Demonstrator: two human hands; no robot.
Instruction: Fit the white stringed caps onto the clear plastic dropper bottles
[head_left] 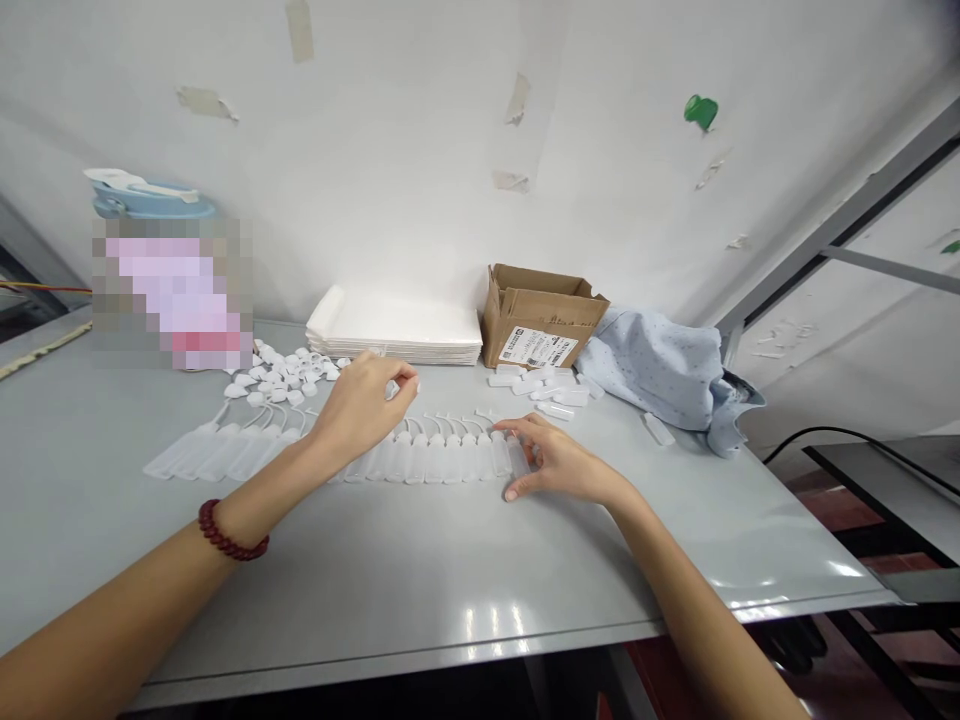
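A row of small translucent plastic bottles (pixel 427 460) lies side by side on the grey table (pixel 420 580). My left hand (pixel 364 400) hovers above the row with its fingertips pinched on a small clear piece I cannot make out. A red bead bracelet sits on that wrist. My right hand (pixel 559 462) rests at the right end of the row, fingers spread, touching the last bottle (pixel 517 455). A heap of white caps (pixel 289 375) lies behind the row at the left.
A stack of white sheets (pixel 397 330) and an open cardboard box (pixel 536 315) stand against the wall. Loose bottles (pixel 544 385) lie before the box. A pale blue cloth (pixel 664 375) is bunched at the right. The table's edge runs along the right and front.
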